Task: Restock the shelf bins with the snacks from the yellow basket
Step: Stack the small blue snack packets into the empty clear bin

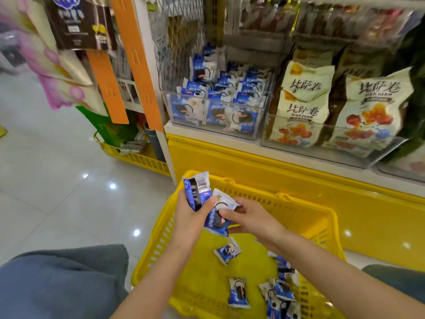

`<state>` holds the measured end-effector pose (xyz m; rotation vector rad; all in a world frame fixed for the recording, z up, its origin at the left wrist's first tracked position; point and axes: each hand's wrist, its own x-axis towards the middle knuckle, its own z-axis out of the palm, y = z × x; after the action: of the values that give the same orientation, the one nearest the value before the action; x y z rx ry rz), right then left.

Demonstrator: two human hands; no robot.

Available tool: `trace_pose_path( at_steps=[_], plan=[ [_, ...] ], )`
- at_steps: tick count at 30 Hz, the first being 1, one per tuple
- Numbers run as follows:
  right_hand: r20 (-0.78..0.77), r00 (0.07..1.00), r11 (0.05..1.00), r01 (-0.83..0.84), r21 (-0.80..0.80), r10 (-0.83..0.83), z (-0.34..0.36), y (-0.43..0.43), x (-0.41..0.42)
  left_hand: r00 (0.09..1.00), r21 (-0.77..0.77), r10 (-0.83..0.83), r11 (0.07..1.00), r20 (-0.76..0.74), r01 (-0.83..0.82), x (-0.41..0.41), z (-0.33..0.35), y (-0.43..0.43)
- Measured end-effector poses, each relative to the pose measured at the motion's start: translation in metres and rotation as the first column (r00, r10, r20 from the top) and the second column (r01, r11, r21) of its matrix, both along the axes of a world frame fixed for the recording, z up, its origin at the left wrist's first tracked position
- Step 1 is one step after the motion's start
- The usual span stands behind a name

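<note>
Head view — "BISAJUAN" bags (pixel 299 116) beside blue-white snack bin (pixel 213 111)

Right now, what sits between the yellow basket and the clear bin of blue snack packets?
In the head view, only the shelf's yellow base panel and white shelf edge separate the yellow plastic basket from the clear bin.

Glossy pale tile floor (pixel 57 180) w/ light glints — orange shelf upright (pixel 135 61).
</note>
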<state>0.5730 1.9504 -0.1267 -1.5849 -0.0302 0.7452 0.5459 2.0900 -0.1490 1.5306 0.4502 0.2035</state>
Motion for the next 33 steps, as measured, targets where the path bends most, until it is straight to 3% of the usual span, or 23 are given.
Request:
trace_pose_path(
  at_steps=[6,15,19,23,25,30,33],
  plan=[
    [0.034,0.976,0.970,0.212,0.116,-0.217,0.044,-0.014,0.022,0.975,-0.179,-0.219,0.958,0.047,0.224,0.015,0.039,0.004],
    [0.060,0.976,0.963,0.195,0.187,-0.209,0.088,-0.012,0.051,0.953,-0.206,-0.259,0.935,0.156,0.288,0.048,0.092,0.010],
    [0.071,0.992,0.989,0.093,0.111,-0.101,0.106,-0.005,0.070,0.956,-0.196,-0.246,0.941,0.157,0.274,0.067,0.109,0.015],
    [0.245,0.968,0.986,-0.017,-0.164,0.058,0.127,0.008,0.094,0.969,-0.161,-0.153,0.970,0.192,0.185,0.092,0.117,0.027],
    [0.295,0.952,0.981,-0.027,-0.191,0.084,0.141,0.013,0.112,0.968,-0.153,-0.113,0.977,0.225,0.150,0.104,0.122,0.038],
    [0.442,0.886,0.971,0.209,-0.113,-0.140,0.164,0.040,0.180,0.968,-0.218,-0.033,0.972,0.250,0.089,0.126,0.127,0.070],
    [0.549,0.813,0.911,0.356,-0.207,-0.193,0.157,0.071,0.225,0.971,-0.196,0.000,0.979,0.241,0.048,0.135,0.123,0.080]
  ],
)
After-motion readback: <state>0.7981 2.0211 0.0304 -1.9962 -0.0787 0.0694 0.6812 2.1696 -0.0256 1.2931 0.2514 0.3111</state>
